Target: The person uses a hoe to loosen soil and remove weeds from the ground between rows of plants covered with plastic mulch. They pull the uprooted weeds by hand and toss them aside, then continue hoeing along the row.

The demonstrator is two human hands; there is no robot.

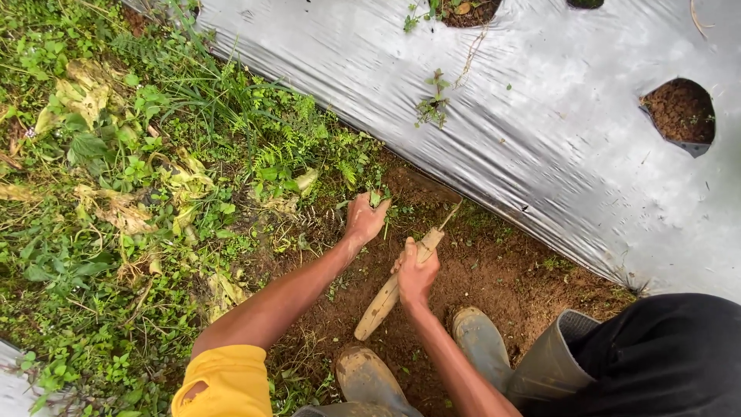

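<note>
Two hands (364, 220) (417, 274), one wooden-handled tool (390, 293), two rubber boots (370, 380) (482, 345), one plastic sheet (540, 131) with three planting holes (679, 112)

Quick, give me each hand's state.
Left hand: closed on a clump of weeds.
Right hand: closed around a wooden tool handle.

There is only one view, so no second view shares any part of it. The camera sits on the person's head and looks almost straight down at the ground. It is close: the two arms come up from the bottom edge and reach to the middle of the picture. The left hand (364, 219) and the right hand (415, 274) are near the center. The boots (370, 380) show at the very bottom, right under the camera. The far side of the view, at the top and right, shows the silver plastic sheet (494, 100). The left side shows green weeds (116, 193).
</note>
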